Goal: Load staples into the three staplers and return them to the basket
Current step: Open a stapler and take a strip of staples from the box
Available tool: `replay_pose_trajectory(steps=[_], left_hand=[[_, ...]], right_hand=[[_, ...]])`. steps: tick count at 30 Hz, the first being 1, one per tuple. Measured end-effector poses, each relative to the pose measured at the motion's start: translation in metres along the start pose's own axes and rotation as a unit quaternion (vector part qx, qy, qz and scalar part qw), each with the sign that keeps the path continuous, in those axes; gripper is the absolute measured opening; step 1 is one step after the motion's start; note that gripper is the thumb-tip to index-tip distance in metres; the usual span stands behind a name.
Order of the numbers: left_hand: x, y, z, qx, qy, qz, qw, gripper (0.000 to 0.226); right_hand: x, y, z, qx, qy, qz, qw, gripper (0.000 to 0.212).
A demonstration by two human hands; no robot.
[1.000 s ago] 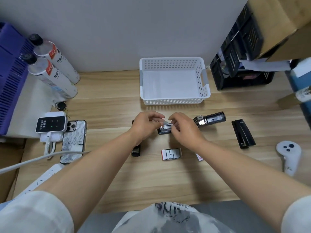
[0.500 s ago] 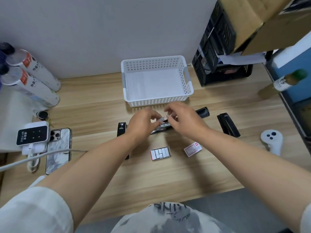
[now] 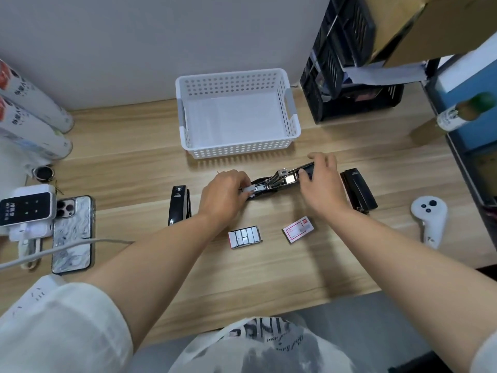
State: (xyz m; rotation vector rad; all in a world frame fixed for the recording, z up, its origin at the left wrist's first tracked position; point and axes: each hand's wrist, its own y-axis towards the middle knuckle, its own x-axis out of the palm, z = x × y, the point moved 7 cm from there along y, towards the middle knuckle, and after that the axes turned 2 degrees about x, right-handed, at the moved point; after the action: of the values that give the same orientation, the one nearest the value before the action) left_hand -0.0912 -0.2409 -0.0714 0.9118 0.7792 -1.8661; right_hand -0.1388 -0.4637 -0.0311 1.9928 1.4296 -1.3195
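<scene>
Well, on the grained wooden desk (image 3: 269,265) I see the white perforated plastic basket (image 3: 231,74) near the wall, and just before it the right hand (image 3: 322,184) curls round the glossy black lid of the opened stapler (image 3: 271,181) while the left hand (image 3: 223,196) pinches a small grey staple strip (image 3: 248,189) at its chrome channel.

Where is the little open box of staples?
In the head view, the open staple box lies on the wooden table, just nearer the person than the left hand, with a red-and-white sleeve to its right.
</scene>
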Motion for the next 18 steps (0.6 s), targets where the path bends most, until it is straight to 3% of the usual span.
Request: replay_pose_trajectory(steps=[11,14,18], left_hand=[[0.007,-0.002,-0.006,-0.010,0.015,-0.002,1.000,0.021],[0.004,-0.011,0.002,0.046,0.044,0.003,0.998,0.035],[0.002,-0.021,0.015,0.137,0.110,-0.024,0.984,0.035]], right_hand=[[0.000,0.004,0.005,-0.022,0.014,0.004,1.000,0.033],[0.000,0.004,0.006,-0.021,0.022,-0.003,1.000,0.032],[0.000,0.005,0.007,-0.018,0.026,-0.011,0.999,0.033]])
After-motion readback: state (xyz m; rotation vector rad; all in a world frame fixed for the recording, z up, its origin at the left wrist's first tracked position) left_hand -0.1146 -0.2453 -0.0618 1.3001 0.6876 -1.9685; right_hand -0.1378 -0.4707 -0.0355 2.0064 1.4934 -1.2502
